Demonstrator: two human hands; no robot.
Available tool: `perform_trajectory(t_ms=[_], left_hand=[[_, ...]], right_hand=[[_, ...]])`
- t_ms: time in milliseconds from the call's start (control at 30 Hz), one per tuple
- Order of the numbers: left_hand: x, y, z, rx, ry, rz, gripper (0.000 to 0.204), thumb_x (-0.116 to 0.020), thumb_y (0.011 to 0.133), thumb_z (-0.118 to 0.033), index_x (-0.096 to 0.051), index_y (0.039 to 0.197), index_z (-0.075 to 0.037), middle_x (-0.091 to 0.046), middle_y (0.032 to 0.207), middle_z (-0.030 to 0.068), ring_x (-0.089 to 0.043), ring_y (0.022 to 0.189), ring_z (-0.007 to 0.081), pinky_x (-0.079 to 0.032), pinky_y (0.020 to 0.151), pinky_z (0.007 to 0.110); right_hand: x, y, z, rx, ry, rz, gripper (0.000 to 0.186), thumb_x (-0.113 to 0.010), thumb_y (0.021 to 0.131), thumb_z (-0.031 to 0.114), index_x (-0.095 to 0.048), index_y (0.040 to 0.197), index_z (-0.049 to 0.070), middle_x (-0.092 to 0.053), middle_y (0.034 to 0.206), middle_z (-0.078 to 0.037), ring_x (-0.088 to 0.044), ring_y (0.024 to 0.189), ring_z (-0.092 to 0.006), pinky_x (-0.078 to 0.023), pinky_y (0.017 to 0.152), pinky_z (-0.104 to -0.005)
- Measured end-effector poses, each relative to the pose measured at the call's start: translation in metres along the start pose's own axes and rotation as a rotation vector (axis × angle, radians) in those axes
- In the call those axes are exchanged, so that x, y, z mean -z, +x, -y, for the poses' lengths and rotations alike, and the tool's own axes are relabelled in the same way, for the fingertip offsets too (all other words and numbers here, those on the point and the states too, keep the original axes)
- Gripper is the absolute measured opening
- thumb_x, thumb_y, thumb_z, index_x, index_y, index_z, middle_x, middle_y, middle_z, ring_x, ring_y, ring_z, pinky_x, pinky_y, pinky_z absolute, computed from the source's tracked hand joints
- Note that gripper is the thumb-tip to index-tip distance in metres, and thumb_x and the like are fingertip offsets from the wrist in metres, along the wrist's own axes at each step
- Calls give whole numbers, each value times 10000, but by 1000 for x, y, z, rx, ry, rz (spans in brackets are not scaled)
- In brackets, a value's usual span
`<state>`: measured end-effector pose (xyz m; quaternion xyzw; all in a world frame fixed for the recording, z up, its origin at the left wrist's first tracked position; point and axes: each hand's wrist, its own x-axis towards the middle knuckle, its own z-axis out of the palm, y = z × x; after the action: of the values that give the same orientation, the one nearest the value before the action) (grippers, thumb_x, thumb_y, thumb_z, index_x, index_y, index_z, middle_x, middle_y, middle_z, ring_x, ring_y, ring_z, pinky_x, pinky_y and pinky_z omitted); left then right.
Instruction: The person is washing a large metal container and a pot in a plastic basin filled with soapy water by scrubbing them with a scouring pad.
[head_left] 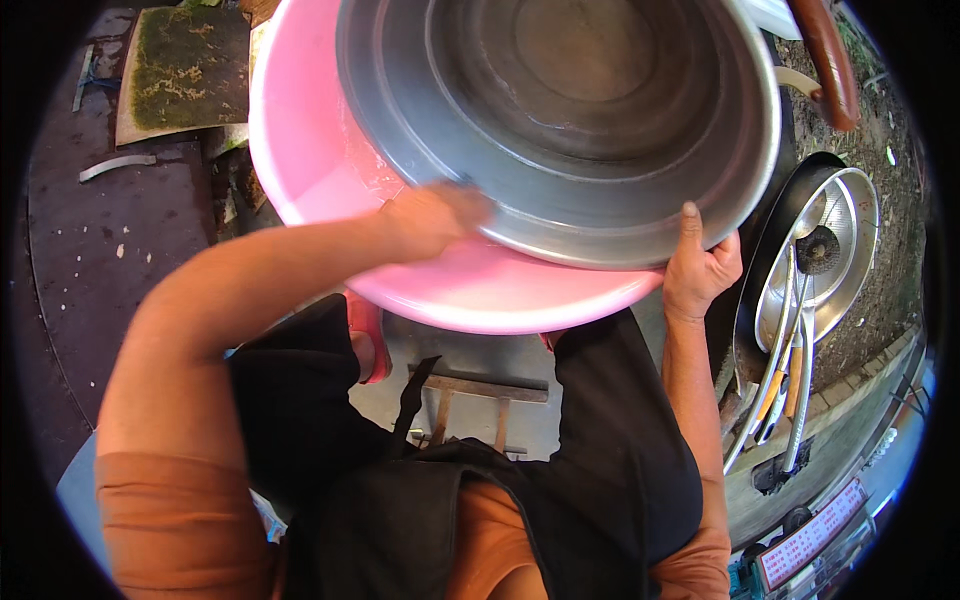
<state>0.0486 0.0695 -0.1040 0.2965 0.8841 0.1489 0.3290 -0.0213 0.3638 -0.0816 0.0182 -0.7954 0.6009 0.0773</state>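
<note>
A wide grey metal basin (610, 222) tilts over a large pink plastic tub (300, 110), its lower rim reaching nearly to the tub's near edge. My right hand (703, 268) grips the basin's near right rim, thumb on the inside and fingers hidden underneath. At the basin's near left rim is my left hand (438, 215), its fingers smeared by motion. A small dark patch shows by those fingertips; whether it is something held, I cannot make out. Part of the tub's inside is hidden under the basin.
To the right, a dark wok (765, 235) holds a metal strainer (850, 230) and several long-handled ladles. A brown handle (828, 65) juts in at the top right. On the left lie a mossy board (190, 65) and a curved metal strip (117, 167). Between my legs is a wooden bar (490, 388).
</note>
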Motion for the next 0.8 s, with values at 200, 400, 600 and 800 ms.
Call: perform_trajectory(t_ms=[200, 400, 600, 800], left_hand=[[-30, 38, -46, 3, 36, -232, 392, -512, 764, -105, -511, 1126, 43, -530, 1115, 181, -507, 1038, 303, -398, 946, 406], [-11, 49, -13, 0, 94, -84, 371, -538, 730, -98, -556, 1083, 15, -554, 1056, 147, -486, 1068, 288, -396, 940, 376], [35, -6, 55, 30, 442, -465, 347, -601, 713, -105, -600, 1058, -70, -547, 1091, 69, -454, 1095, 265, -391, 923, 373], [44, -6, 53, 278, 158, -148, 384, -622, 693, -57, -593, 1075, -78, -544, 1077, 105, -478, 1086, 277, -434, 877, 377]], right_hand=[[-11, 3, 5, 92, -68, -55, 103, -670, 818, 75, -602, 827, 0, -602, 754, 4, -507, 683, -58, -423, 655, -197], [-7, 2, 2, 85, -75, -65, 123, -677, 812, 84, -598, 818, -9, -597, 712, 2, -505, 652, -58, -426, 631, -201], [-12, 4, 3, 35, -14, -81, 116, -664, 823, 80, -598, 842, -14, -598, 745, 12, -504, 685, -54, -423, 654, -195], [-13, 6, 6, 9, 30, -70, 107, -648, 833, 71, -600, 876, -14, -602, 785, 10, -505, 714, -55, -426, 675, -197]])
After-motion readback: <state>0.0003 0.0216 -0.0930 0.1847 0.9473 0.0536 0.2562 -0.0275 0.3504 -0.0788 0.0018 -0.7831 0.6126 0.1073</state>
